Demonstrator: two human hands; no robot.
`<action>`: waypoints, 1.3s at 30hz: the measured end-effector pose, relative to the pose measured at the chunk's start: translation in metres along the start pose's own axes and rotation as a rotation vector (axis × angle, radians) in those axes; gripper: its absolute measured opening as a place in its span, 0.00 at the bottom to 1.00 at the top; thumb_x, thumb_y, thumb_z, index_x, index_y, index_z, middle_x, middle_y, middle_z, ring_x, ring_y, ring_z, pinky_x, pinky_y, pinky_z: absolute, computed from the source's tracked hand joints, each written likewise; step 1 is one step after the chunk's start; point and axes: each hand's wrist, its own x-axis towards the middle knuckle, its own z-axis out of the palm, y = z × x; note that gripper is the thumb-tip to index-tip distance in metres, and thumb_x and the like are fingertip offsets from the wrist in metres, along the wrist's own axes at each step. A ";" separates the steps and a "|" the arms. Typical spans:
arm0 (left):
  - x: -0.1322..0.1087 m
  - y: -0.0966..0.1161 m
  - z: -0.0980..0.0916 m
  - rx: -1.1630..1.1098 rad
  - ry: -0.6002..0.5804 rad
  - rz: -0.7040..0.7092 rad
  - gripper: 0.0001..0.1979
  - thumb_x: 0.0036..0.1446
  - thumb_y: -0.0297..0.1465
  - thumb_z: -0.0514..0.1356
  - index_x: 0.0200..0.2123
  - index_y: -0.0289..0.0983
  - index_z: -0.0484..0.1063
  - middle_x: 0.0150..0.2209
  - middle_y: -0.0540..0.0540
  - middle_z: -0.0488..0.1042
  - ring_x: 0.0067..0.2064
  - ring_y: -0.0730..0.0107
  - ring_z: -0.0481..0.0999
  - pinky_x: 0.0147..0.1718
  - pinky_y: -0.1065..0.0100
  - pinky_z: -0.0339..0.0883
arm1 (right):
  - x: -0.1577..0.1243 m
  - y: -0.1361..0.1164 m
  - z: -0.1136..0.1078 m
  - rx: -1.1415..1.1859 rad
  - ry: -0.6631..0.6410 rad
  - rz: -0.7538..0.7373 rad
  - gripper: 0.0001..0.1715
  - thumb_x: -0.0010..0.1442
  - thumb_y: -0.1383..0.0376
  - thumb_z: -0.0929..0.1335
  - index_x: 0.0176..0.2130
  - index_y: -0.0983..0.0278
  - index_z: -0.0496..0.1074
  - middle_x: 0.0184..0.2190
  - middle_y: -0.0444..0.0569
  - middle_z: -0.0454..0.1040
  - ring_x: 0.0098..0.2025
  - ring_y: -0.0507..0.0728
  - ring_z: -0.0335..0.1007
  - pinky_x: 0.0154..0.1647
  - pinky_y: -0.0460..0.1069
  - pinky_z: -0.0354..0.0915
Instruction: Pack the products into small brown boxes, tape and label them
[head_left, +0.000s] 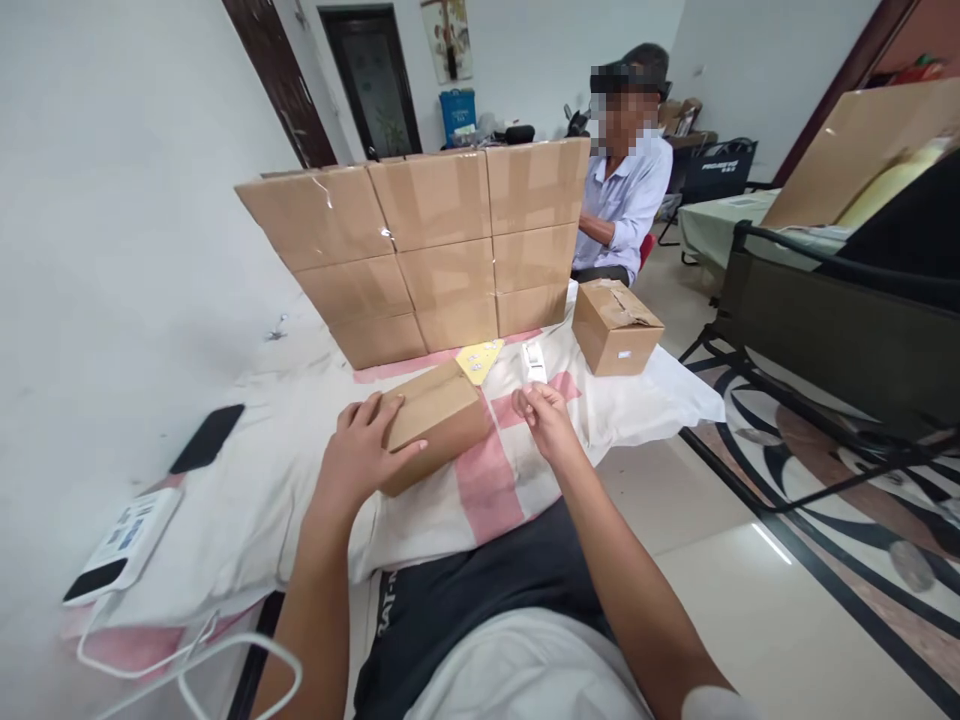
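Observation:
A closed cardboard box [435, 425] lies on the cloth-covered surface in front of me. My left hand [364, 445] grips its left end, with the fingers across the top and the thumb along the near side. Just past the box's right end, my right hand [544, 415] is closed in a pinch; whatever is between its fingertips is too small to make out. A small white object [533, 358], perhaps a tape dispenser, is right beyond those fingertips. Against the box's far right corner lies a yellow card [480, 360] with small pale pieces on it.
Several stacked cardboard boxes [442, 240] form a wall behind. A taped box [619, 335] stands at the right edge. On the left lie a black phone [208, 438] and a white device [124, 545] with a cable. Another person [626, 190] sits beyond the stack.

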 end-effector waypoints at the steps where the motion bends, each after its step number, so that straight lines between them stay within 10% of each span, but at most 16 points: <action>1: -0.004 0.004 -0.004 -0.006 -0.007 -0.006 0.38 0.59 0.54 0.62 0.67 0.41 0.67 0.68 0.39 0.66 0.63 0.40 0.63 0.61 0.47 0.68 | 0.001 -0.007 0.010 -0.001 -0.035 -0.012 0.34 0.55 0.48 0.77 0.17 0.61 0.60 0.16 0.39 0.56 0.24 0.51 0.56 0.30 0.48 0.54; 13: -0.049 0.090 -0.023 0.130 -0.034 -0.280 0.32 0.65 0.53 0.57 0.68 0.51 0.66 0.71 0.31 0.58 0.68 0.24 0.58 0.55 0.33 0.66 | 0.003 -0.022 0.060 -0.232 -0.385 -0.028 0.30 0.58 0.50 0.74 0.17 0.62 0.63 0.26 0.43 0.66 0.35 0.54 0.63 0.42 0.50 0.57; 30: -0.045 0.085 -0.024 0.014 -0.101 -0.340 0.31 0.67 0.52 0.54 0.69 0.52 0.65 0.74 0.36 0.57 0.71 0.21 0.54 0.61 0.28 0.57 | 0.046 -0.008 0.081 -0.550 -0.231 0.315 0.09 0.43 0.66 0.69 0.16 0.64 0.68 0.17 0.43 0.69 0.24 0.50 0.61 0.29 0.45 0.55; 39: -0.046 0.084 -0.025 -0.017 -0.085 -0.332 0.31 0.66 0.52 0.53 0.68 0.49 0.67 0.73 0.36 0.57 0.71 0.21 0.54 0.61 0.28 0.58 | 0.044 -0.008 0.092 -0.654 -0.090 0.340 0.15 0.45 0.76 0.66 0.13 0.63 0.64 0.14 0.42 0.69 0.20 0.48 0.58 0.23 0.44 0.53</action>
